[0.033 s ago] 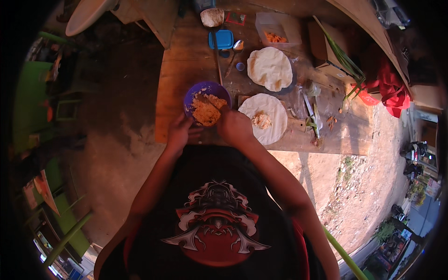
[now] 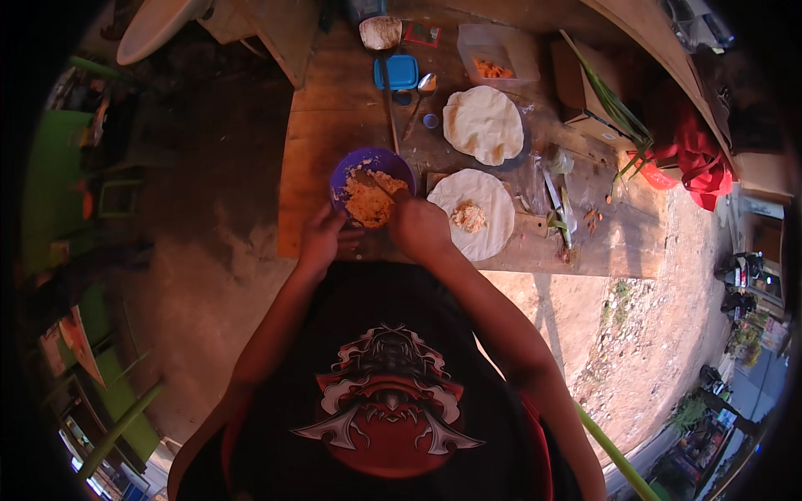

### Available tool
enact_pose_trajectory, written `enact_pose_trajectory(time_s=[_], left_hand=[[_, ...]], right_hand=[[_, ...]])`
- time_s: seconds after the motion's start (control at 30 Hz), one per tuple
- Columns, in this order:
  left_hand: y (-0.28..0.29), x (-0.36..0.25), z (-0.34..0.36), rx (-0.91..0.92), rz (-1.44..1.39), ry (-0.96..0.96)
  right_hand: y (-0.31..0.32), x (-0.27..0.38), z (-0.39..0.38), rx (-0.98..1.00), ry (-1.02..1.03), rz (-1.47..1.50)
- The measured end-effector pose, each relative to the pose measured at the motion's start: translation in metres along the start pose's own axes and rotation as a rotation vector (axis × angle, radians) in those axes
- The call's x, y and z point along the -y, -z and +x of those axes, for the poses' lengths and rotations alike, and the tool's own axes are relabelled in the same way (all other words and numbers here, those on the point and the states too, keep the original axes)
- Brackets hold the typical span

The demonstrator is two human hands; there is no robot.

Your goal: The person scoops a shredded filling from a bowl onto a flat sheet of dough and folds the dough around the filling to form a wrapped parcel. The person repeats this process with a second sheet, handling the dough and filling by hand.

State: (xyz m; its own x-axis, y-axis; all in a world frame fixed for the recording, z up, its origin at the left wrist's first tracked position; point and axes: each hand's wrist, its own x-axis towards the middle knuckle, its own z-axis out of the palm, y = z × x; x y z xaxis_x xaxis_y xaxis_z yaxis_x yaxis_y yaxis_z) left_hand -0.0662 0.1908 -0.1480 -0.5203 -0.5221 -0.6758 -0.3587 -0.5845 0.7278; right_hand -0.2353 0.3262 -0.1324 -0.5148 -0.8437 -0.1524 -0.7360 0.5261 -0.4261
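Note:
My right hand (image 2: 418, 225) is closed on a wooden-looking utensil (image 2: 368, 182) dipped into an orange crumbly mixture (image 2: 373, 203) inside a purple bowl (image 2: 368, 156). My left hand (image 2: 322, 234) grips that bowl at its lower left side. Just right of my right hand lies a round flatbread (image 2: 489, 192) with a pale orange heap (image 2: 469, 216) in its middle. A second flatbread (image 2: 483, 121) lies beyond it. Above the bowl are a long-handled turner (image 2: 380, 33), a spoon (image 2: 426, 83) and a blue lid (image 2: 397, 73).
The wooden table (image 2: 313, 125) also holds a clear tub (image 2: 497, 50) with orange pieces, a cardboard box (image 2: 576, 83), long green leaves (image 2: 614, 104), knives (image 2: 558, 196) and a red bag (image 2: 702, 167). A wooden panel (image 2: 267, 37) stands at the back left. Motorbikes (image 2: 739, 275) are at the far right.

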Motion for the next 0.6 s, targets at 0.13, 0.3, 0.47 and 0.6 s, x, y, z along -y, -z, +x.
enact_pose_trajectory(time_s=[0.13,0.3,0.47,0.6], left_hand=[[0.012,0.001,0.015,0.021,0.081,-0.063],[0.016,-0.013,0.038,-0.001,0.416,-0.367],[0.009,-0.03,0.043,0.02,0.54,-0.295],[0.02,-0.023,0.059,0.048,0.644,-0.498]], right_hand=[[0.014,-0.005,-0.008,-0.091,0.076,-0.073],[0.029,-0.012,-0.004,-0.242,0.057,-0.171],[0.006,-0.01,-0.009,-0.12,0.034,-0.205],[0.011,-0.004,0.002,-0.216,-0.012,-0.178]])
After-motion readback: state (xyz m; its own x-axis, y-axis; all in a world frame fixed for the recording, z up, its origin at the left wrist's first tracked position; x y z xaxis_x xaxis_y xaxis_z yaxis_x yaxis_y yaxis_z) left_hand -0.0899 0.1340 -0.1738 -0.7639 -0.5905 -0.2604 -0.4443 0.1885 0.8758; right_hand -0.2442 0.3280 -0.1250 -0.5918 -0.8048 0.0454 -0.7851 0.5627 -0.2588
